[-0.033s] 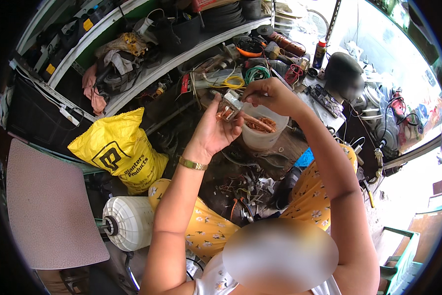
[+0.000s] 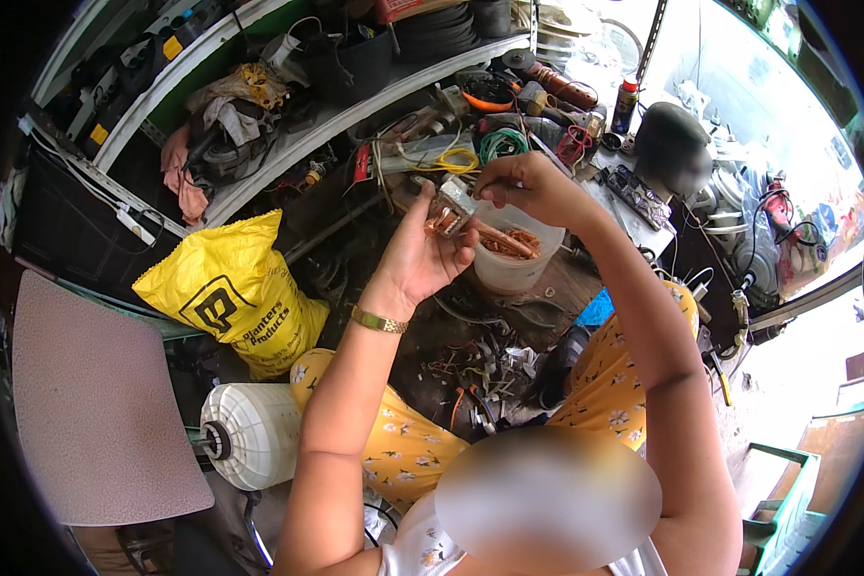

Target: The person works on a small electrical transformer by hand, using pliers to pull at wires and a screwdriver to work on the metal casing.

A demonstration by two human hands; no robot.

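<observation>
My left hand [image 2: 420, 257] is closed round a small transformer-like block [image 2: 454, 204] of silvery metal with copper-coloured windings, held up between thumb and fingers. Close by on its right, my right hand [image 2: 526, 184] is bent at the wrist with thumb and fingertips pinched together. Whatever the pinch holds is too fine to make out. Just below both hands stands a translucent white plastic tub [image 2: 509, 276]. Inside it lie copper wire scraps [image 2: 513, 243] and a thicker copper-coloured piece.
Wire scraps and bits [image 2: 480, 370] litter the ground between my knees. Left of them are a yellow sack [image 2: 244, 298] and a white ribbed plastic container [image 2: 249, 437]. Beyond the tub lie coiled wires [image 2: 502, 144], tools and a red-capped spray can [image 2: 625, 106]. A white-edged shelf [image 2: 336, 120] runs behind.
</observation>
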